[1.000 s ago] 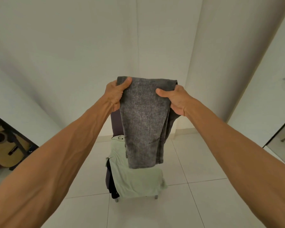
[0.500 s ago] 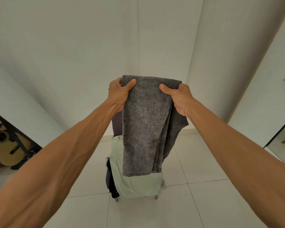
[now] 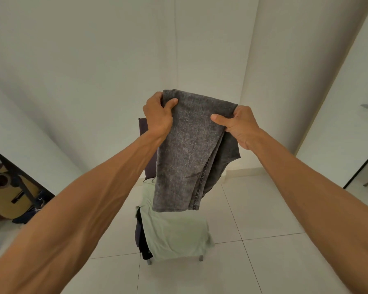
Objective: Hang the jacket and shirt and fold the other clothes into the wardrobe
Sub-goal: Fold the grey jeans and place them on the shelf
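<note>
Grey washed jeans [image 3: 187, 153], folded over, hang in the air in front of me at chest height. My left hand [image 3: 157, 117] grips their top left corner, thumb on the front. My right hand [image 3: 240, 126] pinches the top right edge, thumb on the front as well. Below them a pale green garment [image 3: 174, 232] lies spread over the seat of a chair [image 3: 143, 132], with dark clothes [image 3: 142, 240] hanging off the seat's left side. No wardrobe is in view.
White walls stand ahead and a white tiled floor [image 3: 263, 219] surrounds the chair. An acoustic guitar [image 3: 6, 194] leans in a black stand at the far left. A dark-framed glass panel [image 3: 365, 168] runs along the right edge.
Both hands have lowered slightly with the jeans, and the right side now sits lower than the left, so the folded top edge slopes. The cloth hangs closer over the chair.
</note>
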